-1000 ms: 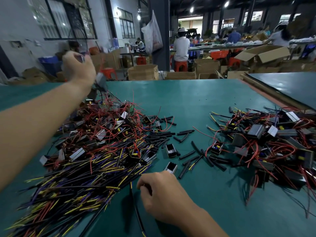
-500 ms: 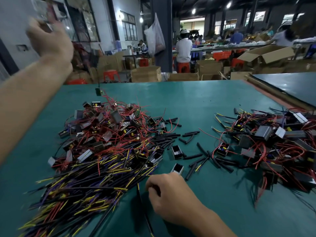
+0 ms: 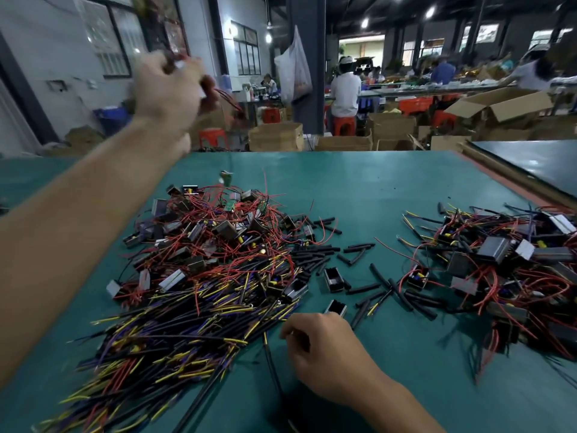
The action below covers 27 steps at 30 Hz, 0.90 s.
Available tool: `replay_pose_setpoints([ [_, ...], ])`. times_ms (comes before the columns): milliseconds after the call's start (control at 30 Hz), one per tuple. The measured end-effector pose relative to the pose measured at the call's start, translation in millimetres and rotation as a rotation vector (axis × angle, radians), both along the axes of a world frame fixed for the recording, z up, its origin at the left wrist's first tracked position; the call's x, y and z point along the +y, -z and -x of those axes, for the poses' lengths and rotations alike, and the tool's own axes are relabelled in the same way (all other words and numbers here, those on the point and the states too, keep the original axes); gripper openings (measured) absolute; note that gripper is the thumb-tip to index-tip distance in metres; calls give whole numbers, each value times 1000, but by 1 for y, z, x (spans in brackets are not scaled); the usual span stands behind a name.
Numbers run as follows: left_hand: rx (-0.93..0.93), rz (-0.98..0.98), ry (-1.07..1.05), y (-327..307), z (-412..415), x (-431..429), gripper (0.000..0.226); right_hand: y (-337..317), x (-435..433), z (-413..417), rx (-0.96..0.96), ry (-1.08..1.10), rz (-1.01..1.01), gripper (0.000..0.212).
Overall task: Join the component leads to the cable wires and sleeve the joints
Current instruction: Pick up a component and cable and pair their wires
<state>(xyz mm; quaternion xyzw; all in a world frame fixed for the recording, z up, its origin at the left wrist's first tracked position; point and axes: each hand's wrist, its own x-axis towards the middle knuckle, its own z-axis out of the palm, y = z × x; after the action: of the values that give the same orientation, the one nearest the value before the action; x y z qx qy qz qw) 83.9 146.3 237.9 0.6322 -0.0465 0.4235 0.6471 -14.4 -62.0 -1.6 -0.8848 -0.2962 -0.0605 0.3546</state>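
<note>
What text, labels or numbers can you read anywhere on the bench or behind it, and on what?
No text here can be read.
White labels on the table: too small to read.
Plastic bag hung on the pillar: reddish print, blurred.
Component in the left hand: motion-blurred.
</note>
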Motion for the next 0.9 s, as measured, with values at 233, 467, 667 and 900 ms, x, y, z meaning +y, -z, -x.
replay_pose_setpoints([
  [233,-106,139,-8,-10,37,-26,10,-2,-3,-3,-9,75,-88,17],
  [467,129,78,254,66,63,-75,18,-28,-8,-7,506,-10,-879,48],
  [667,381,262,403,160,67,-89,27,-41,-31,-17,698,-8,-1148,68],
  [900,430,316,457,192,78,-89,20,-45,-38,-22,804,-98,-1291,34],
])
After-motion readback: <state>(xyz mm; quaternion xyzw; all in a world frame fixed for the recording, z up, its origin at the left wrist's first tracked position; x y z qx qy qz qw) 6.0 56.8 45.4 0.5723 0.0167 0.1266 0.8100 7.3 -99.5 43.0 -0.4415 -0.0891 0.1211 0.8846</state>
